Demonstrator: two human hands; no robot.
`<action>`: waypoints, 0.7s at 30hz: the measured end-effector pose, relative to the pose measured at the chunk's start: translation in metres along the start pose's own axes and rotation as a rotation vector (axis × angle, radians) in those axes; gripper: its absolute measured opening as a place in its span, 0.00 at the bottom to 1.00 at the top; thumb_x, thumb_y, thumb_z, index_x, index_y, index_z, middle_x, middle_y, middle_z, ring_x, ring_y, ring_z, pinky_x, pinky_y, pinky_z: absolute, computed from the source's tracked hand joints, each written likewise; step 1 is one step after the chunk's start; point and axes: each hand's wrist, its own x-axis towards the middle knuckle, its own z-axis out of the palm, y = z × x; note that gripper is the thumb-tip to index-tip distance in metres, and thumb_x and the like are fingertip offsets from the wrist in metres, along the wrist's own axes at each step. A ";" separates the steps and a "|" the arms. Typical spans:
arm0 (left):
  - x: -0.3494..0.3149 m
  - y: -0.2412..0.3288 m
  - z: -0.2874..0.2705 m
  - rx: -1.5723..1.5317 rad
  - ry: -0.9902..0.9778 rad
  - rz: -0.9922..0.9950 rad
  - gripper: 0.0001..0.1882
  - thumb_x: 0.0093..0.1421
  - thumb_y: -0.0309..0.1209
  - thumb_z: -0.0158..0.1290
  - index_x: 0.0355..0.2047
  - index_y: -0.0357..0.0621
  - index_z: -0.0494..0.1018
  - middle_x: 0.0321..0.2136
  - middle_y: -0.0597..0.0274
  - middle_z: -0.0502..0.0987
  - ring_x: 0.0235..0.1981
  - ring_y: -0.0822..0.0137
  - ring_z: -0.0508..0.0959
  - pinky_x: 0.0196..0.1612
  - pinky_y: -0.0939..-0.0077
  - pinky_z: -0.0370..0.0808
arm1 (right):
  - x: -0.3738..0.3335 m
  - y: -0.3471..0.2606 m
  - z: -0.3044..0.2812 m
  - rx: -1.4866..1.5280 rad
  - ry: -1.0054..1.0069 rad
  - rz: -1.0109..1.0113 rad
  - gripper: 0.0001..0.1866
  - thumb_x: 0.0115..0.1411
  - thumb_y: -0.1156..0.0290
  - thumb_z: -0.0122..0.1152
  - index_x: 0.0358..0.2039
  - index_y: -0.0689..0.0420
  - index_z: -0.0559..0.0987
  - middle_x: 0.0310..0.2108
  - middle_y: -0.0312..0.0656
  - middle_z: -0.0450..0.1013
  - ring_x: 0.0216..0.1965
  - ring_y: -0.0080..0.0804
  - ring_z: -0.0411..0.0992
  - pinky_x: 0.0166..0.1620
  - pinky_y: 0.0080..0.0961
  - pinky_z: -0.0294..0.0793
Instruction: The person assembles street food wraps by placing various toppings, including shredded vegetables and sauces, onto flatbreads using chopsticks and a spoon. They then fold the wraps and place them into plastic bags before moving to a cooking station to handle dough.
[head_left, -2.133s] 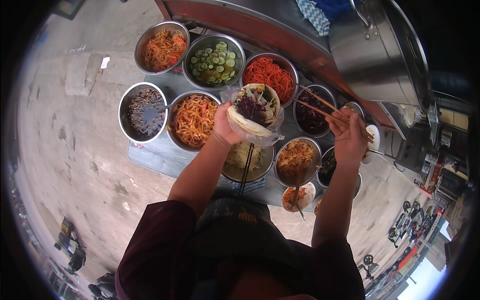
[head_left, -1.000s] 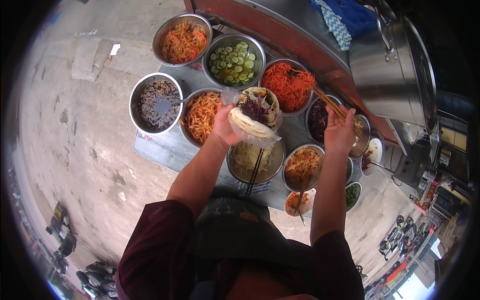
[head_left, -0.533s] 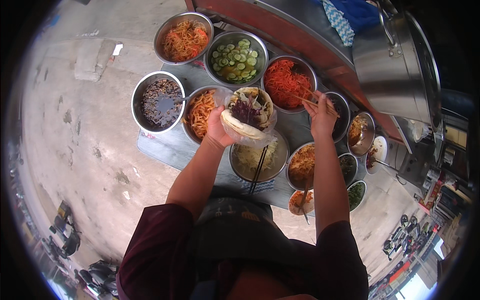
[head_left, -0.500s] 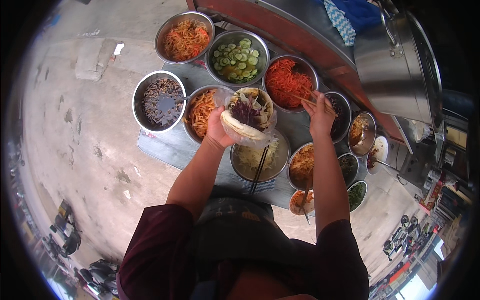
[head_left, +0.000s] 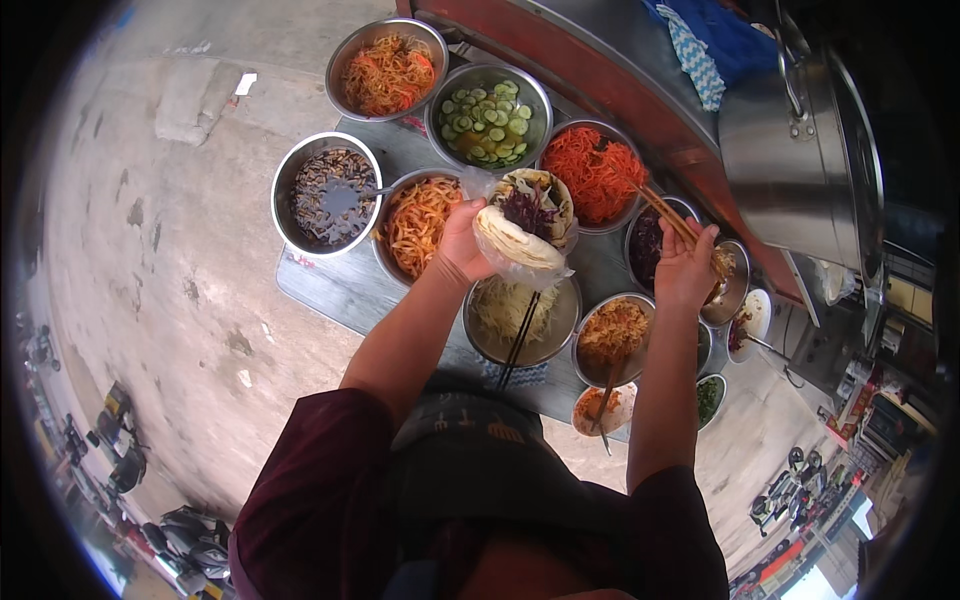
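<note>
My left hand [head_left: 465, 242] grips a filled flatbread [head_left: 518, 250] in a clear plastic bag. Its open side faces up and shows purple and pale shreds. My right hand [head_left: 688, 270] is closed around wooden chopsticks [head_left: 670, 212], whose far ends reach the right rim of the bowl of orange-red shreds [head_left: 588, 172]. Whether the tips carry any food I cannot tell. Under the chopsticks lies a bowl of dark purple shreds [head_left: 643, 245], partly behind my hand. Below the flatbread stands a bowl of pale shreds [head_left: 497, 308] with dark chopsticks [head_left: 520, 340] in it.
Around these on the grey table [head_left: 320, 290] stand cucumber slices [head_left: 488, 120], a noodle-like mix [head_left: 388, 75], dark liquid with chopped pieces [head_left: 325, 200], and orange strips [head_left: 418, 220]. Smaller bowls sit near my right forearm. A large steel pot [head_left: 790, 150] stands at the right.
My right hand has moved right and nearer, drawing the chopsticks back toward the edge of the orange-red bowl. The flatbread in my left hand has shifted slightly right within the picture.
</note>
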 end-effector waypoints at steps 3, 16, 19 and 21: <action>0.014 -0.001 0.005 0.004 -0.043 -0.044 0.36 0.56 0.48 0.53 0.61 0.40 0.63 0.57 0.48 0.70 0.58 0.48 0.70 0.62 0.49 0.64 | -0.019 -0.036 0.011 -0.031 -0.048 -0.010 0.23 0.66 0.53 0.53 0.38 0.65 0.75 0.37 0.52 0.77 0.39 0.44 0.78 0.42 0.26 0.82; 0.034 -0.003 0.034 -0.029 -0.082 0.056 0.40 0.52 0.50 0.55 0.61 0.42 0.62 0.60 0.47 0.66 0.60 0.46 0.67 0.64 0.46 0.61 | -0.082 -0.060 0.057 -0.314 -0.375 0.120 0.22 0.70 0.56 0.46 0.46 0.65 0.73 0.40 0.55 0.76 0.36 0.43 0.79 0.40 0.27 0.82; 0.027 -0.001 0.032 -0.008 -0.065 0.090 0.42 0.52 0.52 0.55 0.62 0.42 0.61 0.61 0.46 0.65 0.61 0.45 0.65 0.64 0.46 0.60 | -0.084 -0.081 0.056 -0.371 -0.384 0.032 0.24 0.70 0.54 0.46 0.45 0.66 0.74 0.38 0.54 0.77 0.36 0.43 0.80 0.38 0.26 0.81; 0.023 0.002 0.031 0.034 -0.059 0.111 0.44 0.51 0.55 0.55 0.63 0.42 0.61 0.61 0.46 0.64 0.60 0.45 0.66 0.64 0.45 0.60 | -0.081 -0.084 0.051 -0.317 -0.316 0.000 0.24 0.69 0.53 0.46 0.44 0.66 0.74 0.37 0.53 0.77 0.35 0.43 0.80 0.37 0.26 0.81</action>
